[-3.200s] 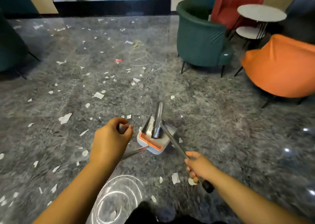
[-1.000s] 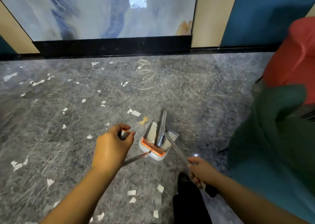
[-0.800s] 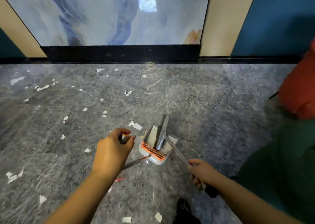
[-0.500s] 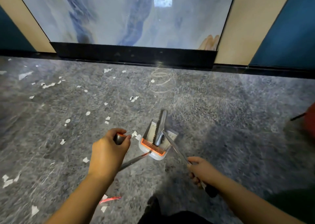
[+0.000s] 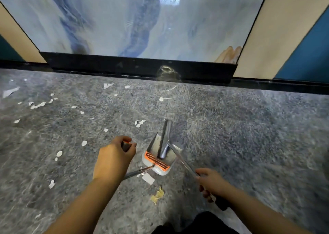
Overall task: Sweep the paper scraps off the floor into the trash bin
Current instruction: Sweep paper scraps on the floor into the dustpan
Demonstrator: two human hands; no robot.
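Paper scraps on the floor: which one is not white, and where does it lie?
The crumpled yellowish scrap, lying just in front of the person, nearer than the dustpan and between the two forearms. The other scraps are white.

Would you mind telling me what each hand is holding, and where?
Left hand grips the dustpan handle's top end; right hand grips the broom's handle near its dark end.

Two bare forearms and hands, seen from above

Left hand (image 5: 114, 159) and right hand (image 5: 212, 184) wear no gloves, rings or watch; both forearms are uncovered, no sleeve in view; dark, near-black clothing (image 5: 195, 224) shows at the bottom edge between the arms.
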